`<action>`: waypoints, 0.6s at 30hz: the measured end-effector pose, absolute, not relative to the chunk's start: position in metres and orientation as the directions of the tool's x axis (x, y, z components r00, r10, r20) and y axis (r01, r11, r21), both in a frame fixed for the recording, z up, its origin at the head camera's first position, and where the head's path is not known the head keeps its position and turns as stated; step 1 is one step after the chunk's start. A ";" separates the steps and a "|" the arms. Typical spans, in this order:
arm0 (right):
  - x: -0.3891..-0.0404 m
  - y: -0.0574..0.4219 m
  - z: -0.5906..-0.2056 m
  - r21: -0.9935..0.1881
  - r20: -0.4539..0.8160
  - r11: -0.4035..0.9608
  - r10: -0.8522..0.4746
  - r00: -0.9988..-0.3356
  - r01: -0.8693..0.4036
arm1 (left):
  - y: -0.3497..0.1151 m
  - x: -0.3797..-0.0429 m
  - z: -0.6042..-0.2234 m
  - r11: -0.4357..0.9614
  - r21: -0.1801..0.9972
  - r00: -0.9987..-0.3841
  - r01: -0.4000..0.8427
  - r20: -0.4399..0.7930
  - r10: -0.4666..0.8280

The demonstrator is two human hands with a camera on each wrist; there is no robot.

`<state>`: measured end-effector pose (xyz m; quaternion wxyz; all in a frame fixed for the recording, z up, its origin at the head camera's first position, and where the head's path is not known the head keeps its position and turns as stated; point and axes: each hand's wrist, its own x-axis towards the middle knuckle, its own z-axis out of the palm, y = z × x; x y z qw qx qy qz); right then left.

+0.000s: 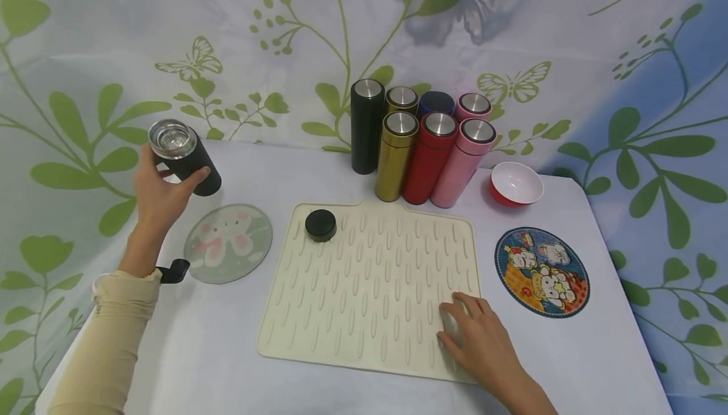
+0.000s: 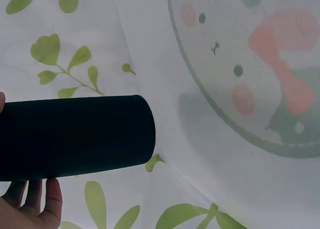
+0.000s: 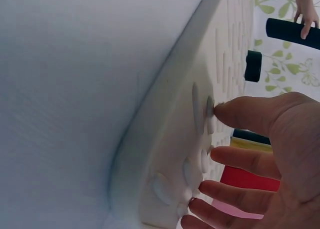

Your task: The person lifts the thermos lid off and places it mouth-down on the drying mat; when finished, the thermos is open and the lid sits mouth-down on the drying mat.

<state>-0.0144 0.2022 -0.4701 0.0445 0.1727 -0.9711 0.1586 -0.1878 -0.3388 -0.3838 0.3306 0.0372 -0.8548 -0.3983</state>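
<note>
At the far left of the head view, my left hand (image 1: 161, 195) grips a black thermos flask (image 1: 196, 165) around its side. The flask has no lid on, so its steel mouth shows, and it leans with its base toward the right. In the left wrist view the flask (image 2: 90, 136) lies across the picture, with fingertips curled under it. A black lid (image 1: 321, 225) sits at the upper left of the cream ribbed mat (image 1: 364, 314). Over the mat's lower right edge is my right hand (image 1: 483, 342), fingers spread and holding nothing, fingertips right at the ribs.
Behind the mat several capped flasks stand grouped: a black one (image 1: 366, 131), gold (image 1: 394, 162), red (image 1: 426, 165) and pink (image 1: 461, 168) among them. A red and white bowl (image 1: 516, 184) is to their right. Round printed mats lie left (image 1: 227, 244) and right (image 1: 542, 273).
</note>
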 end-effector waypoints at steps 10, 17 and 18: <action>-0.009 0.206 -0.474 -0.298 0.181 0.879 -0.331 -0.926 -0.372 | -0.355 -0.225 -0.388 0.684 0.721 -0.794 0.110 0.478 -0.376; -0.008 0.206 -0.477 -0.301 0.196 0.874 -0.336 -0.921 -0.383 | -0.368 -0.254 -0.385 0.675 0.738 -0.853 -0.011 0.345 -0.392; -0.008 0.205 -0.477 -0.299 0.201 0.874 -0.334 -0.921 -0.383 | -0.369 -0.259 -0.384 0.676 0.736 -0.860 -0.030 0.326 -0.392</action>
